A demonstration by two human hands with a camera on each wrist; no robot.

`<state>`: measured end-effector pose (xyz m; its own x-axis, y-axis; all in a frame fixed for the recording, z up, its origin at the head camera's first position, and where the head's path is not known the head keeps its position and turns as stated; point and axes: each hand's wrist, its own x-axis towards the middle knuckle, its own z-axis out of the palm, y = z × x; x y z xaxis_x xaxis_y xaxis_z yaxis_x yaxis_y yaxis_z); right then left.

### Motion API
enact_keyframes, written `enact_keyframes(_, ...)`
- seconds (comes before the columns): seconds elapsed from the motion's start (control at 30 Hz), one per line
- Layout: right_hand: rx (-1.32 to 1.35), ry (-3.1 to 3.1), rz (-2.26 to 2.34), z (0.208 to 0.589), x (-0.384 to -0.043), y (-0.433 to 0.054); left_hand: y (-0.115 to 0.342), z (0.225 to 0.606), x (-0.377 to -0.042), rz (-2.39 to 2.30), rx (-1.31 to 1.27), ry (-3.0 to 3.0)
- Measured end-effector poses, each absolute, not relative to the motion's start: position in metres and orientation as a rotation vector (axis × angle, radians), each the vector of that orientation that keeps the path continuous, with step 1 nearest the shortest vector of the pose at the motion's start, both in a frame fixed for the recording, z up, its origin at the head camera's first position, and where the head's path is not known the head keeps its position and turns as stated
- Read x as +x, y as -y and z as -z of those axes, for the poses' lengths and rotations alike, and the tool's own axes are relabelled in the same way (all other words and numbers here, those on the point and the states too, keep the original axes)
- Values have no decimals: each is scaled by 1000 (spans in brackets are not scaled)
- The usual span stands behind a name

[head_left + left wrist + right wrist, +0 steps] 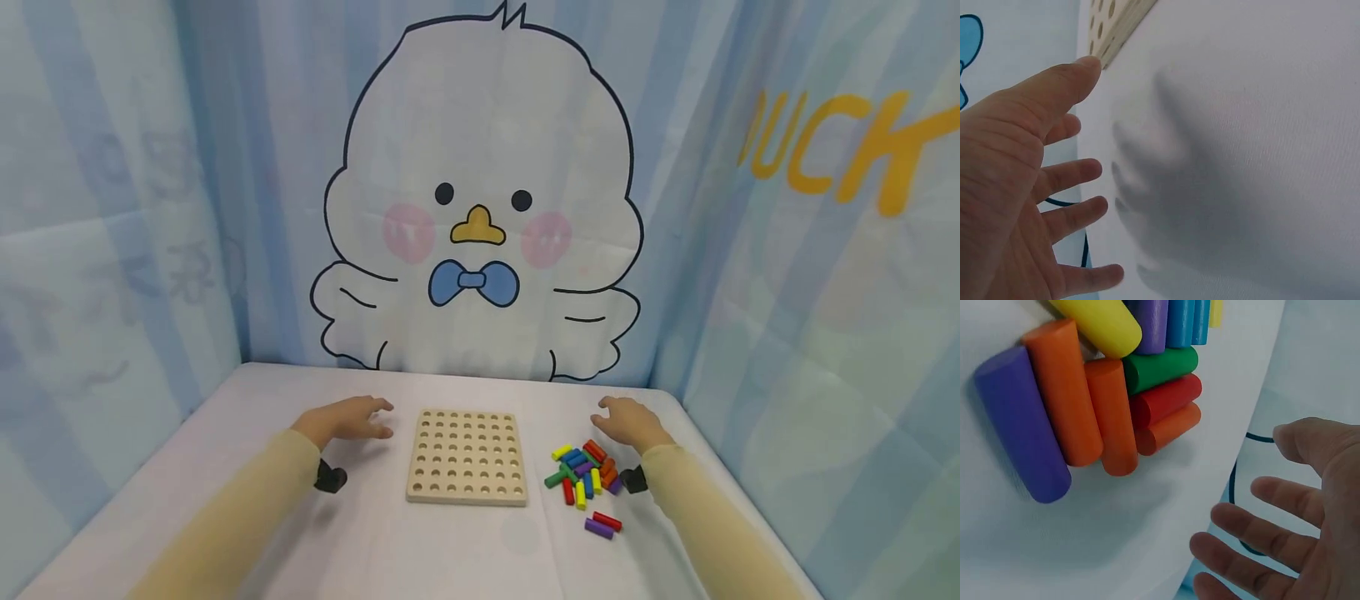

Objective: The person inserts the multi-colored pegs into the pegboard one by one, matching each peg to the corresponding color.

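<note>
At the middle of the white surface [375, 546], a wooden pegboard [475, 467] is set flat, its rows of round holes unfilled. To its right, a loose heap of coloured pegs [583, 470] is scattered at mixed angles; a red peg [607, 522] and a purple peg [599, 529] are laid side by side, apart, on the heap's near side. The left grip [347, 419] is held just left of the board's far part, fingers spread, thumb well away, nothing in it. The right grip [632, 423] is held at the far right, beyond the heap, fingers parted and likewise without a load; no peg is touched.

Judged from the layout, pegs are best taken singly from the heap's rim or from the near pair, where fingers can be fitted without neighbours being nudged. A pinch near one end should be preferred, the other end being left free and the peg turned upright over a hole. Rolling is to be expected if a peg is brushed. The board could be steadied at its left edge by the left grip.
</note>
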<state>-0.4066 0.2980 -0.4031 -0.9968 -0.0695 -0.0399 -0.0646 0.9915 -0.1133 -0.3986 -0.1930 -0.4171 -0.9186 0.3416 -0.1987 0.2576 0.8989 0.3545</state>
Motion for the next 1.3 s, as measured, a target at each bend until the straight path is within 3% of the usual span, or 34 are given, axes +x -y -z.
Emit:
enact_keyframes(0.5, -90, -2913, 390, 426, -409, -290, 167, 434, -400, -516, 479, -2741)
enact_keyframes(1.3, -59, -2926, 568, 428, -418, -290, 160, 432, -389, -486, 410, -2726)
